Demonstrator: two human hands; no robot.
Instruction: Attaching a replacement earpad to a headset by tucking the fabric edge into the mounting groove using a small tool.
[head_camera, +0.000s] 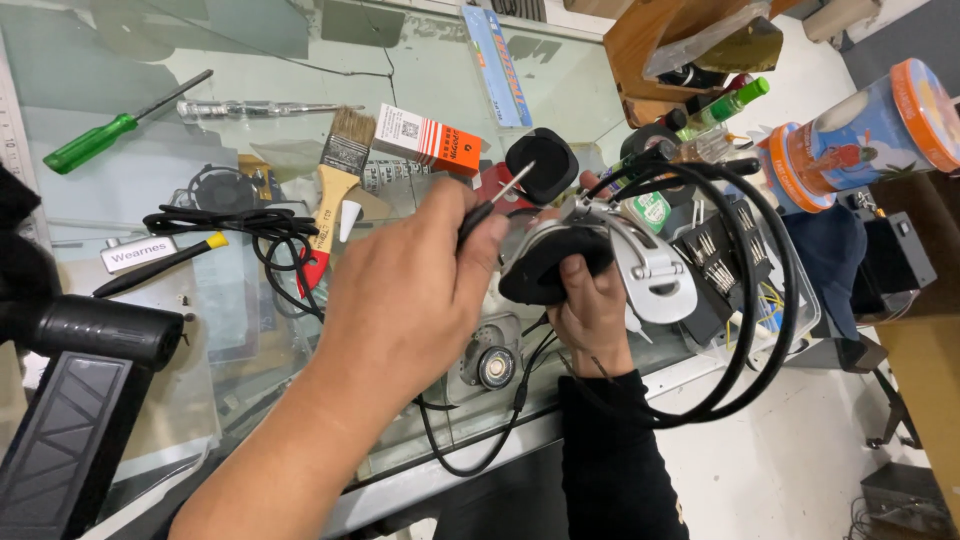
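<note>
Headset (600, 262) held above the counter (120, 170), front-right of centre. Black ear pad faces left, silver yoke and earcup to its right, black headband loop arcing out right and down past the counter edge.

Right hand (592, 305), black sleeve, grip wrapped around the ear pad from below, fingers pressed into the foam.

Left hand (405, 290), bare forearm, grip pinched on the black handle of a small screwdriver (497, 200); shaft points up-right, tip just above the ear pad.

Black cable (480, 450) hangs below the hands, looping off the counter edge.

Behind the hands: black round cap (542, 160), orange-white box (428, 140), paintbrush (338, 180) with wooden handle. Far left: green-handled screwdriver (90, 143), clear-handled tester screwdriver (250, 108) beside it. Coiled black wire (235, 222) left of the brush. Right: clear tray of small parts (735, 255), printed tin (865, 130).
</note>
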